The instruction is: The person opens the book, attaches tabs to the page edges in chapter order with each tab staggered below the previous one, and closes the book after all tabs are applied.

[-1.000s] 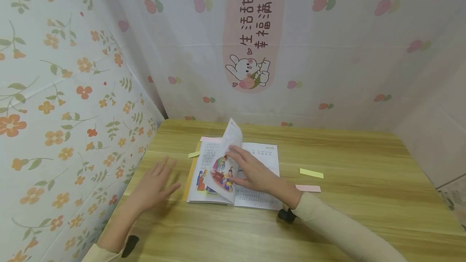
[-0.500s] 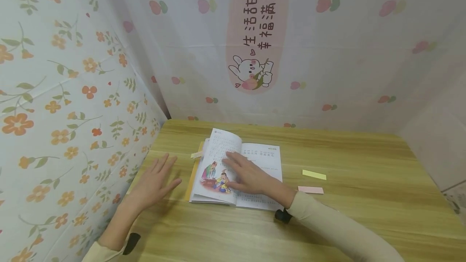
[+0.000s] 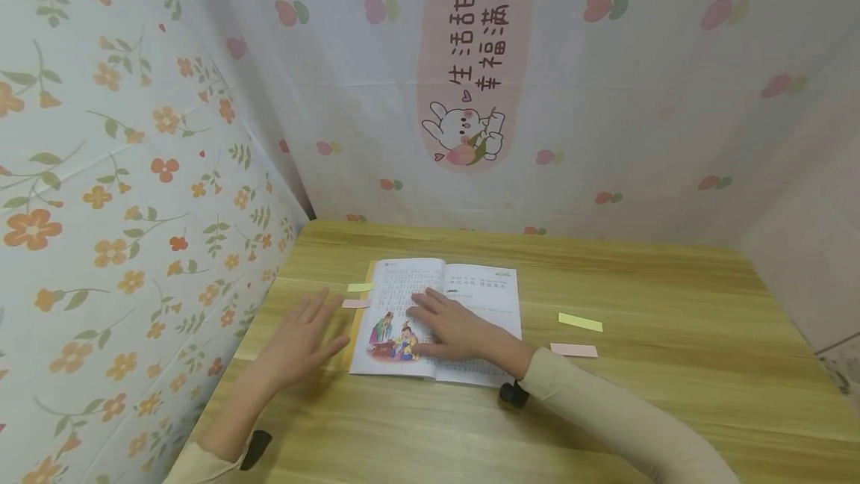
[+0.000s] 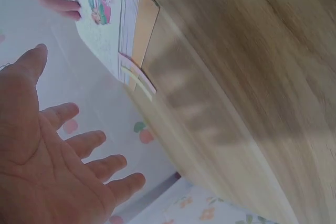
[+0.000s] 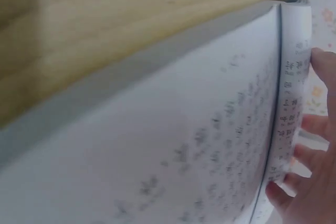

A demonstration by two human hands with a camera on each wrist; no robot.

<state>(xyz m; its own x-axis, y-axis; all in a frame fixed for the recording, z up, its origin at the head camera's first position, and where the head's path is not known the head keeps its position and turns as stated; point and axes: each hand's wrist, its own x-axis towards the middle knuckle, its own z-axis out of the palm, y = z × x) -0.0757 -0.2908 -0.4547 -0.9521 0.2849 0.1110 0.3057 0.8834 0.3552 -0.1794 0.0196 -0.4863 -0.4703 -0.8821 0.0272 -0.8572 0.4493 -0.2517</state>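
Note:
An illustrated book lies open on the wooden table. Its left page has a colour picture of figures; a yellow sticky tab and a pink sticky tab stick out from its left edge. My right hand is over the middle of the book with fingers extended, the fingertips at the left page close to the fold. In the right wrist view, the fingers are spread along that page near the spine. My left hand, palm showing and fingers apart, holds nothing and hovers beside the book's left edge.
To the right of the book, a yellow paper strip and a pink paper strip lie on the table. A flowered curtain hangs along the left side, and a printed white curtain behind.
The raised page has come down flat on the left side, and both left-edge tabs now show. My right hand stays near the fold; my left has shifted slightly right, towards the book.

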